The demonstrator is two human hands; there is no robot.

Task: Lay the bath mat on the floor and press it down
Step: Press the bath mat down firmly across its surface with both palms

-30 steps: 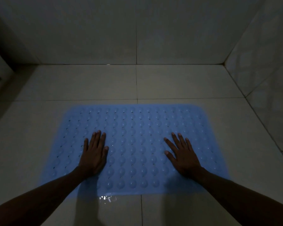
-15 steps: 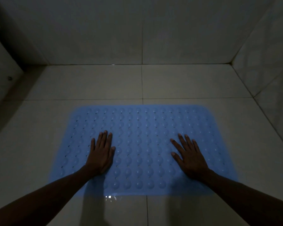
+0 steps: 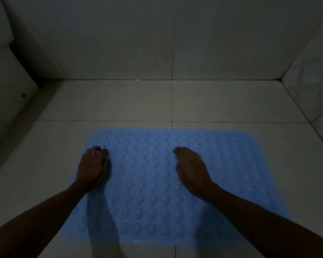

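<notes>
The pale blue rubber bath mat with rows of raised bumps [image 3: 157, 183] lies flat on the grey tiled floor [image 3: 119, 101]. The left hand [image 3: 93, 168] rests near the mat's left edge, fingers curled; the right hand [image 3: 192, 170] sits mid-mat, fingers extended, gripping nothing. Pressing seems under way; the mat's right side and corners likely come next.

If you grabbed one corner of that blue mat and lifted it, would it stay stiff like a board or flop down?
Probably flop: the mat looks thin and lies flat on the floor. Its bumpy, holed surface suggests soft rubber or plastic. It may resist sliding, though how well it sticks cannot be seen.
</notes>
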